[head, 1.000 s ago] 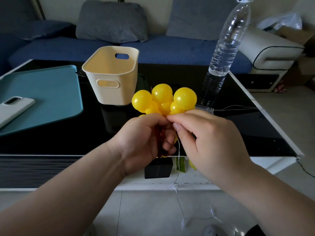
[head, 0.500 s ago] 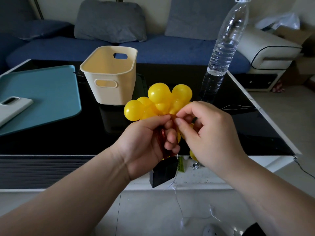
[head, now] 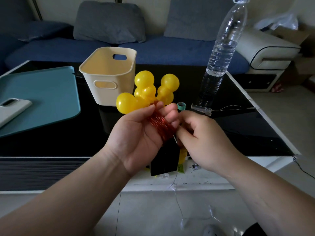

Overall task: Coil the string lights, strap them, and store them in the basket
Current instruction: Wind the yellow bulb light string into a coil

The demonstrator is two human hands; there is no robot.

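Right hand (head: 202,142) dropped; left hand (head: 141,133) grips string lights (head: 144,89).

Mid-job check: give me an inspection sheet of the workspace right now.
Surface: black glass table, glossy.
Job's things: yellow bulbs and wire coil bunched in hand; black box hanging beneath; cream basket upright, nothing seen inside.
Clutter: water bottle; teal mat bearing a phone; small green ring.
Hands: left hand grips the wire coil; right hand pinches at its side.
Cables: thin wire trailing to the floor; clear plug with fine wires on the table; black cable off the right corner.
Surroundings: blue sofa, grey cushions.
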